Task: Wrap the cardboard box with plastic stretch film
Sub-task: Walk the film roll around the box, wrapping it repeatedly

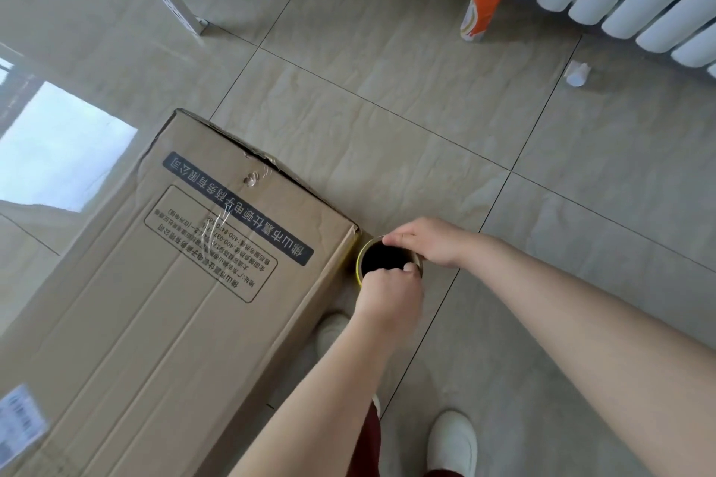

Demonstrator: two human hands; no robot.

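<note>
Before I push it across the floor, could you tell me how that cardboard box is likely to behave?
The cardboard box will probably slide easily, since the floor tiles look glossy. Its torn, creased edge suggests that panel may buckle. Being long, it would likely pivot if pushed at one end.

One cardboard box point(174, 302), one film roll point(381, 257), two hands point(387, 292) point(432, 244), two white slippers point(331, 333) point(451, 441), one orange bottle point(484, 2)

The cardboard box point(155, 341) runs off the lower left edge, its label point(19, 426) blurred.
</note>
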